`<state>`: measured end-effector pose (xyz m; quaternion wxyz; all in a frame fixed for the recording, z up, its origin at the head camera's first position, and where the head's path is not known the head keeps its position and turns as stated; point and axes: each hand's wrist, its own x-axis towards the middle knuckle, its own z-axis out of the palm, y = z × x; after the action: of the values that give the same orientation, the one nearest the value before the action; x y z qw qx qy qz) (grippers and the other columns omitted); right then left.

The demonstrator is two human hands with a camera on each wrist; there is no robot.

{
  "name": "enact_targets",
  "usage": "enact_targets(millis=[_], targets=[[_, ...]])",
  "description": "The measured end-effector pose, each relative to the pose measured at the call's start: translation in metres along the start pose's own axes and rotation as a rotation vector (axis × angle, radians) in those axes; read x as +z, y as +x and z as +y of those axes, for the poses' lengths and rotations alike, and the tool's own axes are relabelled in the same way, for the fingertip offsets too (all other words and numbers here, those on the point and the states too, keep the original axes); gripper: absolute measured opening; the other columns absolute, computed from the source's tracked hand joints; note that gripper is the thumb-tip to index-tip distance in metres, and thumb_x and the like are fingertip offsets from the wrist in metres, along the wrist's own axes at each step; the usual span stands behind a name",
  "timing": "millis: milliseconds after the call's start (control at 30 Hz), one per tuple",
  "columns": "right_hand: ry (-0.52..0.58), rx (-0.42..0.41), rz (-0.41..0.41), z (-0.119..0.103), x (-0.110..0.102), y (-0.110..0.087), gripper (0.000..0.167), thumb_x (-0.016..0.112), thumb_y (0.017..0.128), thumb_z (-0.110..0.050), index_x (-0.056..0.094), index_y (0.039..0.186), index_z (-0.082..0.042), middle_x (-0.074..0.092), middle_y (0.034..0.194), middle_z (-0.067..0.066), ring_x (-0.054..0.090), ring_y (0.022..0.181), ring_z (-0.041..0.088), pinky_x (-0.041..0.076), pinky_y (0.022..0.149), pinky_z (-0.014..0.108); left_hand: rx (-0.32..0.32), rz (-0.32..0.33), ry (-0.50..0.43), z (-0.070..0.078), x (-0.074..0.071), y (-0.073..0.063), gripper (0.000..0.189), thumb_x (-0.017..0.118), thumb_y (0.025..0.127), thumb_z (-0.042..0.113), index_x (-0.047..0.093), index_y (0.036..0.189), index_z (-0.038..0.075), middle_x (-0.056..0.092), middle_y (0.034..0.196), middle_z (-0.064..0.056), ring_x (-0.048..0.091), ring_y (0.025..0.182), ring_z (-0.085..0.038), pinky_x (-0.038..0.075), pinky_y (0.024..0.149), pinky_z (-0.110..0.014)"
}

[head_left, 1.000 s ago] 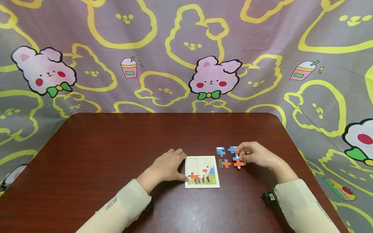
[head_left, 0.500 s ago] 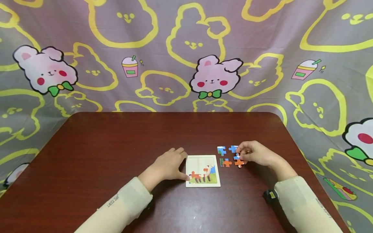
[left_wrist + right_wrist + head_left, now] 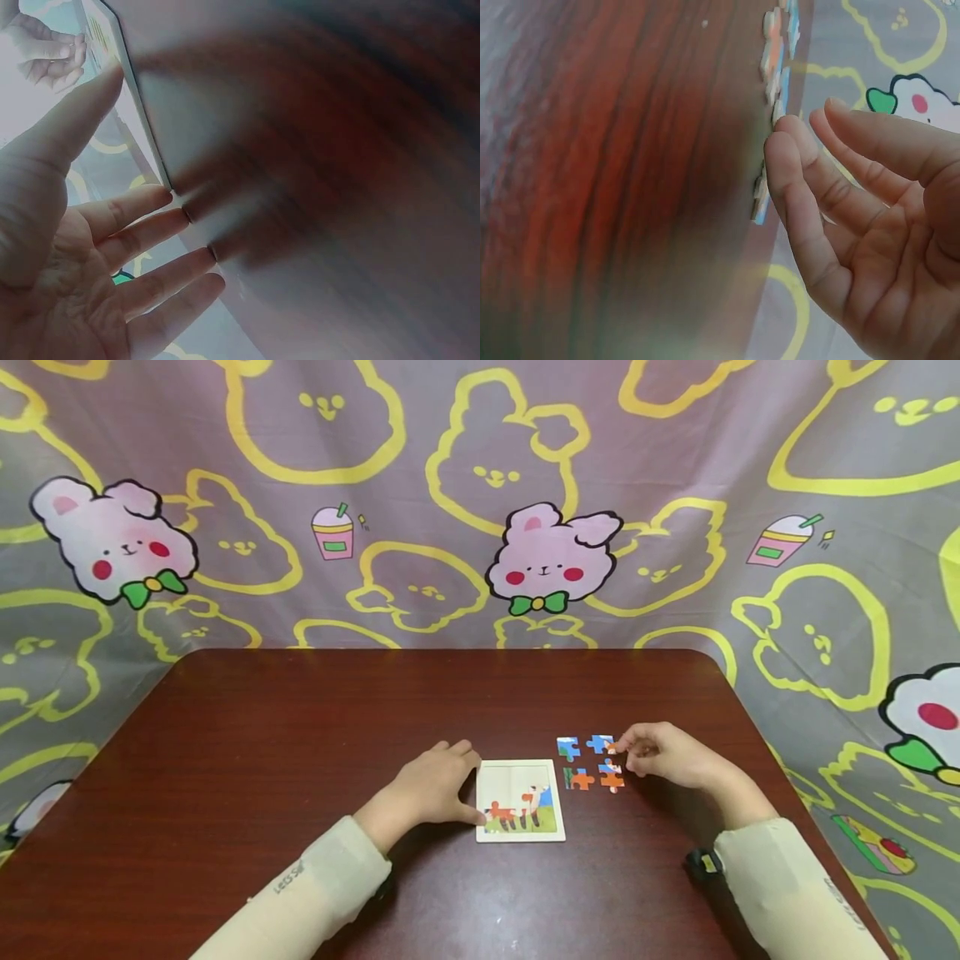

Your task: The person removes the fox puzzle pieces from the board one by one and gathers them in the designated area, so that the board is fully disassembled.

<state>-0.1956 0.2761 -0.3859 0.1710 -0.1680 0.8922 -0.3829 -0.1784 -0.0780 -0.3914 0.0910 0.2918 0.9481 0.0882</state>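
A pale square puzzle tray (image 3: 519,765) lies on the table, its lower part filled with puzzle pieces showing a red and white animal on grass. My left hand (image 3: 431,785) rests at the tray's left side, fingers extended; in the left wrist view its thumb (image 3: 94,105) touches the tray's edge. To the right of the tray lie loose jigsaw pieces: a blue-green one (image 3: 567,747), a blue one (image 3: 600,744), a green-orange one (image 3: 579,779) and an orange-blue one (image 3: 612,777). Beside them is my right hand (image 3: 667,756), fingers loosely bent; in the right wrist view nothing is between thumb and fingers.
The dark brown table (image 3: 300,718) stretches to the left and behind the tray. A curtain (image 3: 420,443) printed with cartoon bears and rabbits hangs at the back and sides. Black wrist straps show, one on the right forearm (image 3: 702,864).
My right hand has drawn slightly right, off the two right-hand pieces, which now show more fully. The left hand and tray keep their places.
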Motion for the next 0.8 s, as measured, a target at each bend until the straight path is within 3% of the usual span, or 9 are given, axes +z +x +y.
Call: enact_targets(millis=[400, 600, 800], targets=[[-0.043, -0.052, -0.032, -0.022, 0.020, 0.015, 0.016, 0.066, 0.091, -0.001, 0.069, 0.106, 0.002, 0.070, 0.097, 0.011, 0.061, 0.077, 0.015, 0.049, 0.065, 0.024, 0.008, 0.001, 0.003, 0.001, 0.001, 0.001, 0.071, 0.087, 0.070, 0.050, 0.065, 0.123, 0.009, 0.062, 0.117, -0.003, 0.059, 0.109, -0.030, 0.048, 0.101, -0.043], [-0.032, -0.094, -0.081, -0.033, 0.036, 0.023, 0.016, 0.065, 0.091, -0.001, 0.070, 0.106, 0.002, 0.069, 0.083, 0.007, 0.055, 0.064, 0.013, 0.045, 0.053, 0.024, 0.009, 0.001, 0.013, 0.001, 0.001, 0.001, 0.071, 0.086, 0.070, 0.051, 0.065, 0.122, 0.010, 0.062, 0.116, -0.003, 0.059, 0.107, -0.028, 0.050, 0.097, -0.041], [-0.065, -0.201, -0.138, -0.043, 0.052, 0.032, 0.013, 0.067, 0.089, 0.001, 0.071, 0.102, 0.002, 0.066, 0.078, 0.002, 0.055, 0.067, 0.006, 0.045, 0.059, 0.020, 0.008, 0.006, 0.015, 0.000, 0.001, 0.002, 0.070, 0.087, 0.069, 0.051, 0.065, 0.121, 0.010, 0.062, 0.115, -0.002, 0.059, 0.106, -0.028, 0.050, 0.097, -0.041]])
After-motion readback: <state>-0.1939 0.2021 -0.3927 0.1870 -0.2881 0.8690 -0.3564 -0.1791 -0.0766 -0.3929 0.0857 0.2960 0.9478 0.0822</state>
